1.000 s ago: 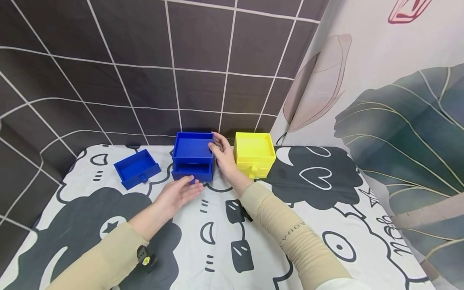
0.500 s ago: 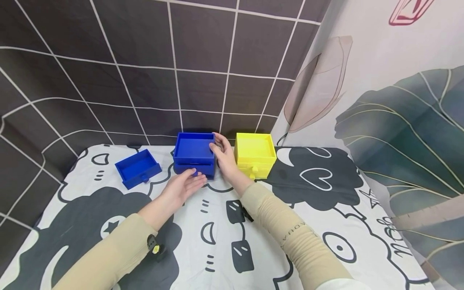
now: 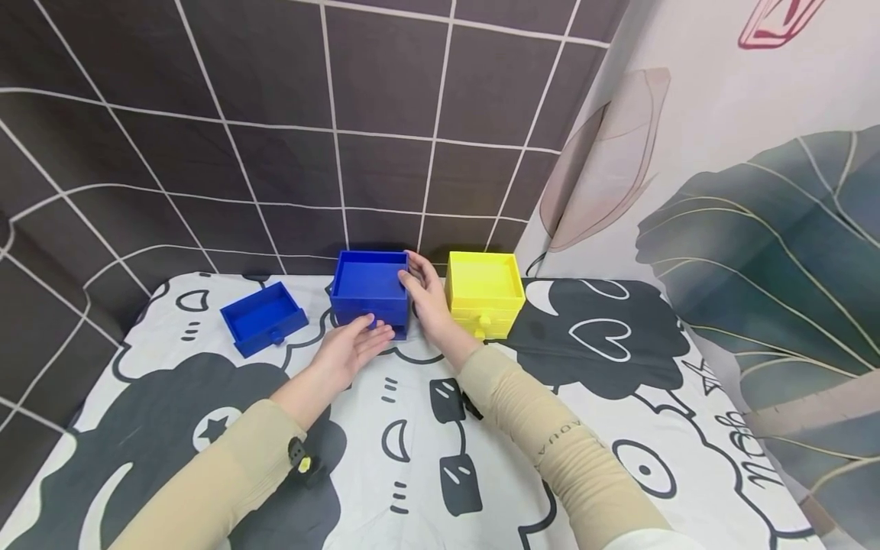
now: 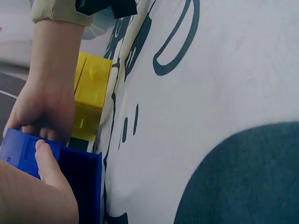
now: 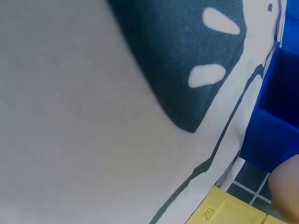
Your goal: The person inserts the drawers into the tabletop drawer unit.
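Observation:
A blue mini drawer cabinet [image 3: 370,276] with a shallow tray top stands at the back centre. Its upper drawer [image 4: 29,156] sits in the cabinet, front about flush. Below it, a dark open compartment [image 4: 84,184] shows. My left hand [image 3: 344,355] is at this drawer's front, thumb against the knob and fingers extended. My right hand [image 3: 428,298] grips the cabinet's right side, thumb at the top rim; its far fingers are partly hidden. A loose blue drawer [image 3: 263,317] with a round knob lies to the left, facing up.
A yellow drawer cabinet [image 3: 484,294] of the same form stands just right of the right hand, its drawers in. A patterned black-and-white cloth [image 3: 392,405] covers the table. Behind is a dark gridded curtain [image 3: 378,176].
The left hand has pushed the upper blue drawer back into the cabinet; it stuck out before. The right hand keeps its hold, and the loose drawer stays put.

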`<state>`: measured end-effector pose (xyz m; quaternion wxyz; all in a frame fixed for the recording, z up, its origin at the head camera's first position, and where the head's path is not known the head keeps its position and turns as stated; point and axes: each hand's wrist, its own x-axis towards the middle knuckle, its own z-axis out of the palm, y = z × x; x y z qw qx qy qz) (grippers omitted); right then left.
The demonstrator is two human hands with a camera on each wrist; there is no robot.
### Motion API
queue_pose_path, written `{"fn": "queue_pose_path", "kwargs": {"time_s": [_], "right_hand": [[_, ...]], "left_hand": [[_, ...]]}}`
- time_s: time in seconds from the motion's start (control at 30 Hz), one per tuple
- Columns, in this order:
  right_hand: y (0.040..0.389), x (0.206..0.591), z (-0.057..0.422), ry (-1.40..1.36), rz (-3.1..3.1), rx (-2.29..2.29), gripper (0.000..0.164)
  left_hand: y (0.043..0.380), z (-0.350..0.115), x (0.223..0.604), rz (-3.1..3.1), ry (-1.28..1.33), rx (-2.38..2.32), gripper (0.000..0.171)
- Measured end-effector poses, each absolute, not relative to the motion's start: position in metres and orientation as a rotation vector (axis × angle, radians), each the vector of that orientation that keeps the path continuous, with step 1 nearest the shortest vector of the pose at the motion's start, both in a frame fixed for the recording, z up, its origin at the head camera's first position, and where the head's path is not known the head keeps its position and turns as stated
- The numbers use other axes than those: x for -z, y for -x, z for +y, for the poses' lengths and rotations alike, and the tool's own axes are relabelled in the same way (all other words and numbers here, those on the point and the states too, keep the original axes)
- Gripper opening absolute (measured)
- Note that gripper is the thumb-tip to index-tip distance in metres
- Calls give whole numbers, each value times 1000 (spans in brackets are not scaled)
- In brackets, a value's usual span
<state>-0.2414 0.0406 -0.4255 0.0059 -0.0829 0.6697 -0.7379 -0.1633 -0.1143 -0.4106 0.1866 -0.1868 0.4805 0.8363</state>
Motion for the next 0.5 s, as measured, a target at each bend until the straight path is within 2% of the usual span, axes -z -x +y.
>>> {"fn": "queue_pose_path", "kwargs": {"time_s": [0.23,0.5], "right_hand": [[236,419,44,201,2069,2292,57],[238,420,48,255,2050,2261,60]], "left_hand": [[162,-117,410,1344,505,-2335,37],[163,-122,412,1250,481,-2339,50]]}}
